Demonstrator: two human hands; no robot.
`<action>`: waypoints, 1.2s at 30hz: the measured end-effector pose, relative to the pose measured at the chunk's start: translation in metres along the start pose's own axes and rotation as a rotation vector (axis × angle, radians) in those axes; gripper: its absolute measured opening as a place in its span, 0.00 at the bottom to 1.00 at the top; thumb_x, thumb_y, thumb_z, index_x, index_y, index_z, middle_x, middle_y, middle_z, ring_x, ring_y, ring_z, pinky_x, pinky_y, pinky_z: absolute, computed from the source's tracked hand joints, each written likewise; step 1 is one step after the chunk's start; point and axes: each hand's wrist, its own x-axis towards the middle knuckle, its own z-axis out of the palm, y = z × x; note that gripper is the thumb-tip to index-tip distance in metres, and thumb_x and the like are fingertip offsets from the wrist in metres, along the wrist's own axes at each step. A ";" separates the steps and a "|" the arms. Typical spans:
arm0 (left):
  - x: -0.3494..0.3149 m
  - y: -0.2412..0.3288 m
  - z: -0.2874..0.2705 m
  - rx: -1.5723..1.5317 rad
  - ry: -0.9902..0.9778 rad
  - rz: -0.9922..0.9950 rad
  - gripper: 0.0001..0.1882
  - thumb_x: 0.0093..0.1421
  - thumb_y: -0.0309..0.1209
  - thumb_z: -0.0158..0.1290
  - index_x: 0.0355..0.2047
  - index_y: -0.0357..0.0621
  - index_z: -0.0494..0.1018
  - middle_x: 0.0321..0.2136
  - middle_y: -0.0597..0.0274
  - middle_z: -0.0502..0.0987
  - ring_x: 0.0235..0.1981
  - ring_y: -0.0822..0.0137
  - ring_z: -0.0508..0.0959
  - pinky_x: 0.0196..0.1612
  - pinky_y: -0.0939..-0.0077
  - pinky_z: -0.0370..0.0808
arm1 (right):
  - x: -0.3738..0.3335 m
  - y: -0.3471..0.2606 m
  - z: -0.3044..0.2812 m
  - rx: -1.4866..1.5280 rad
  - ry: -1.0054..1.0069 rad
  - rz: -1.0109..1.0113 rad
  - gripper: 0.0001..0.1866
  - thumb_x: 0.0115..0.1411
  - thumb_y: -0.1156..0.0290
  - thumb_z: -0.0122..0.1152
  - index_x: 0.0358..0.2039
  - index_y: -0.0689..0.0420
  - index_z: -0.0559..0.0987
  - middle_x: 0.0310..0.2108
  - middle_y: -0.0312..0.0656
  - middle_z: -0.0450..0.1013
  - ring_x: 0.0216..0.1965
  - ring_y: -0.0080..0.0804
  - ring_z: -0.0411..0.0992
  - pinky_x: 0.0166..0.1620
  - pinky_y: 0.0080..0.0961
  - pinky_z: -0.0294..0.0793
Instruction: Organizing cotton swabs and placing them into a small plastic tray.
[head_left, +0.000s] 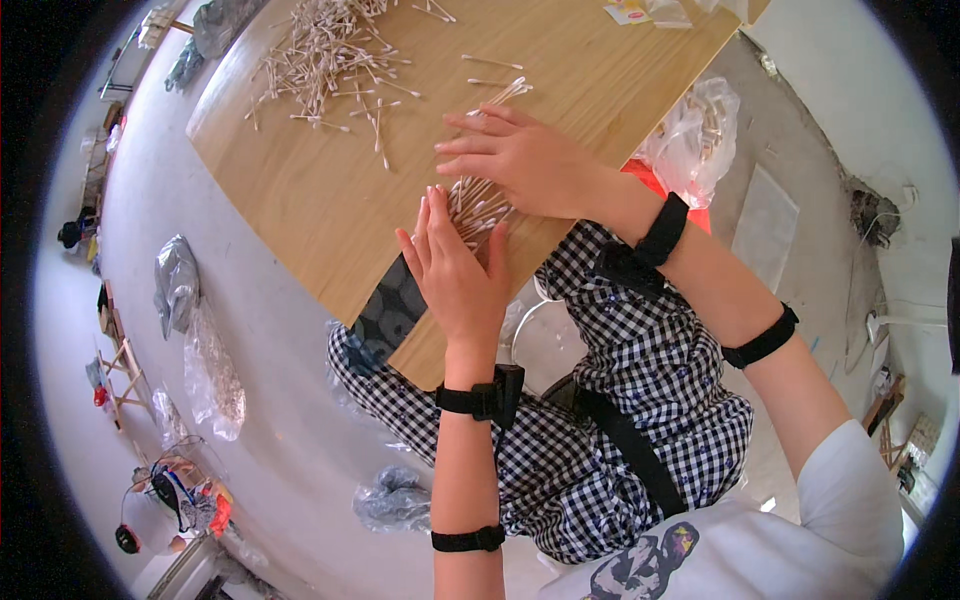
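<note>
From the head view, I see the person's left hand point(455, 275) and right hand point(530, 160) flanking a loose bunch of cotton swabs point(478, 203) near the table's point(290, 215) edge. The left hand is unclenched, its thumb apart from outstretched fingers, at the bunch's near end. The right hand lies partly over the swabs, fingers extended, not curled into a fist (how hard it presses, I can't tell). Farther up the table is a messy heap of swabs point(325, 60). A clear plastic bag point(700, 130) sits beyond the table's right edge.
</note>
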 end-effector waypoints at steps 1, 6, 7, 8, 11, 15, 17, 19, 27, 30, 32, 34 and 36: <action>0.001 0.002 0.001 0.001 0.010 0.004 0.36 0.58 0.41 0.58 0.61 0.37 0.59 0.56 0.52 0.70 0.60 0.56 0.67 0.68 0.53 0.50 | 0.000 0.000 -0.001 -0.037 -0.010 -0.050 0.15 0.50 0.72 0.58 0.40 0.54 0.79 0.46 0.39 0.75 0.55 0.37 0.67 0.64 0.40 0.57; -0.003 -0.003 -0.012 -0.020 -0.011 -0.025 0.37 0.57 0.39 0.59 0.61 0.36 0.58 0.57 0.52 0.68 0.61 0.56 0.66 0.67 0.50 0.51 | -0.013 -0.005 -0.015 0.025 -0.191 0.069 0.16 0.52 0.70 0.58 0.43 0.54 0.79 0.44 0.39 0.75 0.55 0.37 0.67 0.65 0.39 0.56; -0.005 -0.004 -0.018 -0.024 -0.043 -0.020 0.37 0.56 0.38 0.59 0.62 0.38 0.58 0.56 0.52 0.69 0.60 0.55 0.67 0.67 0.51 0.50 | -0.018 -0.005 -0.016 0.087 -0.170 0.082 0.16 0.53 0.69 0.59 0.43 0.55 0.79 0.44 0.39 0.75 0.54 0.37 0.67 0.65 0.39 0.55; -0.006 -0.007 -0.024 -0.027 -0.075 -0.016 0.37 0.56 0.37 0.59 0.63 0.39 0.58 0.56 0.51 0.70 0.59 0.54 0.68 0.68 0.51 0.50 | -0.022 -0.006 -0.016 0.092 -0.172 0.082 0.16 0.53 0.69 0.59 0.43 0.55 0.79 0.44 0.39 0.75 0.54 0.37 0.67 0.65 0.39 0.55; -0.007 -0.018 -0.034 -0.010 -0.138 0.042 0.33 0.56 0.33 0.59 0.61 0.40 0.62 0.56 0.51 0.70 0.58 0.53 0.69 0.65 0.55 0.58 | -0.031 -0.010 -0.018 0.152 -0.054 0.092 0.13 0.54 0.67 0.61 0.39 0.55 0.80 0.42 0.38 0.75 0.51 0.36 0.69 0.63 0.38 0.58; 0.004 -0.021 -0.044 -0.109 -0.150 0.061 0.26 0.56 0.28 0.58 0.56 0.39 0.69 0.53 0.51 0.72 0.55 0.54 0.72 0.60 0.61 0.66 | -0.030 -0.012 -0.020 0.125 -0.048 0.149 0.14 0.53 0.69 0.64 0.41 0.54 0.79 0.43 0.34 0.75 0.50 0.34 0.70 0.59 0.37 0.64; 0.007 -0.021 -0.044 -0.167 -0.148 0.014 0.18 0.56 0.23 0.57 0.49 0.38 0.75 0.49 0.51 0.76 0.51 0.55 0.75 0.53 0.66 0.72 | -0.031 -0.012 -0.018 0.116 -0.039 0.156 0.13 0.53 0.69 0.64 0.41 0.54 0.80 0.42 0.33 0.75 0.49 0.34 0.70 0.56 0.36 0.66; 0.008 -0.025 -0.045 -0.151 -0.128 0.023 0.16 0.56 0.22 0.56 0.47 0.39 0.77 0.47 0.52 0.77 0.49 0.55 0.76 0.52 0.66 0.73 | -0.028 -0.013 -0.016 0.108 -0.016 0.127 0.12 0.53 0.69 0.64 0.39 0.54 0.80 0.40 0.33 0.76 0.48 0.33 0.71 0.53 0.33 0.68; 0.010 -0.024 -0.042 -0.160 -0.024 0.005 0.09 0.55 0.20 0.57 0.37 0.38 0.79 0.38 0.56 0.81 0.40 0.58 0.79 0.46 0.69 0.75 | -0.023 -0.015 -0.011 0.112 0.006 0.120 0.08 0.51 0.70 0.63 0.33 0.53 0.81 0.35 0.33 0.75 0.44 0.32 0.71 0.51 0.31 0.68; 0.012 -0.027 -0.041 -0.159 -0.036 0.006 0.06 0.55 0.20 0.57 0.34 0.37 0.79 0.35 0.57 0.81 0.38 0.59 0.79 0.43 0.69 0.76 | -0.026 -0.009 -0.009 0.085 0.013 0.117 0.07 0.49 0.69 0.61 0.30 0.53 0.81 0.34 0.33 0.75 0.44 0.32 0.71 0.52 0.32 0.67; 0.013 -0.026 -0.042 -0.157 -0.081 -0.016 0.05 0.55 0.19 0.57 0.33 0.38 0.79 0.34 0.58 0.81 0.37 0.61 0.79 0.42 0.70 0.75 | -0.027 -0.003 -0.010 0.073 0.022 0.109 0.06 0.49 0.70 0.61 0.30 0.53 0.80 0.33 0.33 0.75 0.43 0.32 0.71 0.52 0.32 0.67; 0.015 -0.026 -0.047 -0.141 -0.080 -0.020 0.05 0.55 0.19 0.56 0.32 0.38 0.79 0.34 0.58 0.81 0.37 0.61 0.79 0.42 0.70 0.75 | -0.026 0.002 -0.014 0.026 0.069 0.099 0.06 0.49 0.73 0.66 0.30 0.53 0.80 0.32 0.32 0.74 0.41 0.32 0.72 0.47 0.30 0.68; 0.014 -0.027 -0.049 -0.133 -0.080 -0.024 0.05 0.55 0.19 0.56 0.32 0.38 0.79 0.34 0.58 0.81 0.37 0.61 0.79 0.42 0.70 0.76 | -0.029 0.010 -0.017 0.003 0.075 0.122 0.05 0.50 0.71 0.64 0.29 0.53 0.79 0.32 0.32 0.74 0.41 0.32 0.72 0.48 0.31 0.68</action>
